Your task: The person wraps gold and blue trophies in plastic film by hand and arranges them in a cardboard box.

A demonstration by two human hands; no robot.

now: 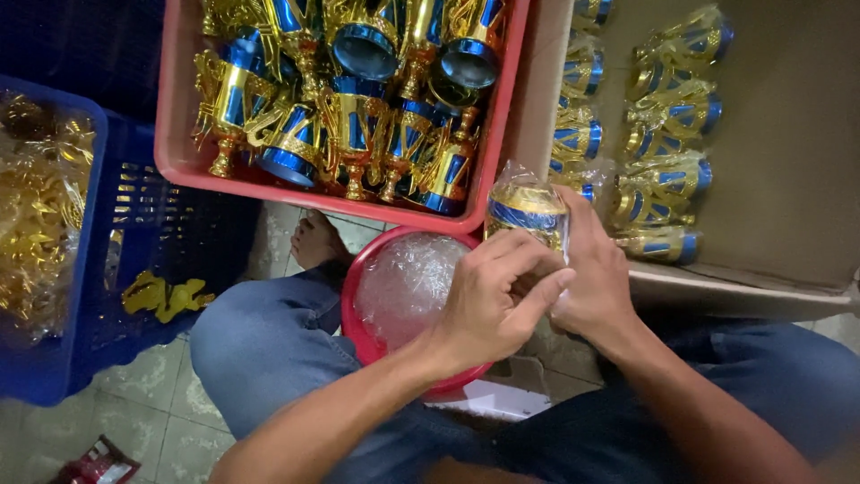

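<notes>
Your jeans (269,350): blue denim, both legs. Forearms bare, no sleeves showing. One foot (315,240) bare, no shoe.

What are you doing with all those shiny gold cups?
A person sits on the floor, both hands around a gold and blue trophy cup in a clear plastic bag. The left hand pinches the bag; the right hand steadies it. Unwrapped cups fill the red tray; bagged ones lie in the cardboard box. A red bowl holds clear bags.
</notes>
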